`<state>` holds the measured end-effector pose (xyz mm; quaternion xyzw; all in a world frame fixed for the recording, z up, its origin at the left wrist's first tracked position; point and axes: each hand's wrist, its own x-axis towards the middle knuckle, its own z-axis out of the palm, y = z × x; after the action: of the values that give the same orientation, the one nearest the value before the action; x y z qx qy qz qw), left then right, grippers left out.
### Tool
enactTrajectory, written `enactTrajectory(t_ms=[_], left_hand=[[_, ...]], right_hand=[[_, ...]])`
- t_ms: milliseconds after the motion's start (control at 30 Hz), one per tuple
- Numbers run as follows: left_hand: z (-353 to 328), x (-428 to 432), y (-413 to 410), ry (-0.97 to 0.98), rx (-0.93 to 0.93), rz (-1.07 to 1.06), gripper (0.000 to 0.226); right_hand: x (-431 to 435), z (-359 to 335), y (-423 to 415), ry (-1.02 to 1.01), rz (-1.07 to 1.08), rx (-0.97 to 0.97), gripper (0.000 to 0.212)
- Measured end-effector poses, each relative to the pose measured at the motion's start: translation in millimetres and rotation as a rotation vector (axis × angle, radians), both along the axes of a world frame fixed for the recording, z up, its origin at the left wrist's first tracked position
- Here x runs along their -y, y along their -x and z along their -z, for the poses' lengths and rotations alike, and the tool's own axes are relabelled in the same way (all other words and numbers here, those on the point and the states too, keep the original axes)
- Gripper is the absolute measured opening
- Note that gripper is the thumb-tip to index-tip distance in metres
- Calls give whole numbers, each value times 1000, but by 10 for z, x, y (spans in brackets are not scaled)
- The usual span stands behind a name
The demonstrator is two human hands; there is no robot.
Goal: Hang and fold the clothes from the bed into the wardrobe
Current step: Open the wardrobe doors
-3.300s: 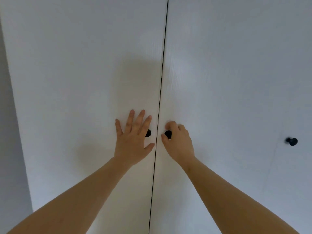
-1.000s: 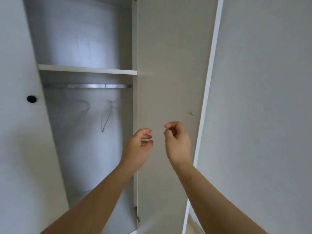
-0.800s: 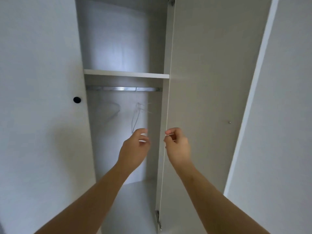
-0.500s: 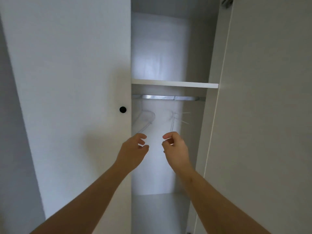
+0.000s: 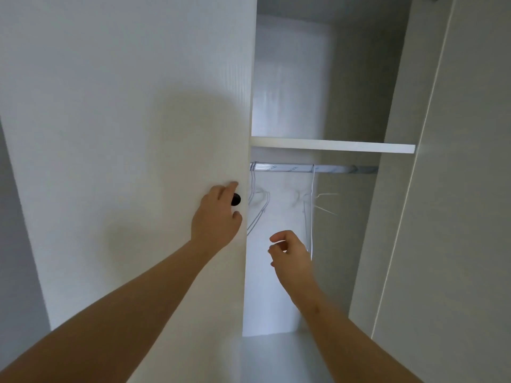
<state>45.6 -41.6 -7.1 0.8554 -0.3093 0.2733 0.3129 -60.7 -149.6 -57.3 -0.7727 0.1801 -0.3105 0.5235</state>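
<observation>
The wardrobe [image 5: 359,78] stands in front of the person with its right side open. The left door [image 5: 124,134] covers the left side, a flat white panel with a faint upright grain. The right door [image 5: 470,189] is swung out and shows a smooth beige inner face.

The left hand [image 5: 217,217] is on the small round black knob [image 5: 237,199] near the left door's right edge. Its forefinger is curled over the top and its thumb hooked underneath, so the knob shows between them. The right hand [image 5: 290,255] hangs in the air before the opening, lower than the rail [image 5: 290,168]. Its fingers are loosely curled, thumb and forefinger close together, with nothing in them.

Inside, a flat white shelf [image 5: 331,145] runs from side to side, its front edge square and bright. Just under it sits the rail, a round, shiny metal bar. A bunch of thin white wire hangers [image 5: 260,208] hangs at the rail's left end, partly behind the left door's edge. A single hanger [image 5: 312,217] hangs near the rail's middle, turned edge-on so it looks like a long thin line. Its lower end comes down just beside the right hand's knuckles; I cannot tell whether they touch.

The back panel [image 5: 287,92] is glossy white and catches the light, and the wardrobe floor [image 5: 276,355] is pale and smooth. A strip of grey wall [image 5: 13,244] shows at the far left.
</observation>
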Motion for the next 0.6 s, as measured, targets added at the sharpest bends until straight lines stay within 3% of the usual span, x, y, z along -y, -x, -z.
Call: enactTrajectory(t_ms=[167,400,600], left_hand=[[-41,83,-21,41,65,-4,26],[-43,-39,302,126,85,-46,20],[36,-487,800,335,36,11,13]], right_hand=[[104,-6,-48,31,31,-8,17],[-64,30,-66,56,-54,12,15],[-312,109,155,115,-149,63,25]])
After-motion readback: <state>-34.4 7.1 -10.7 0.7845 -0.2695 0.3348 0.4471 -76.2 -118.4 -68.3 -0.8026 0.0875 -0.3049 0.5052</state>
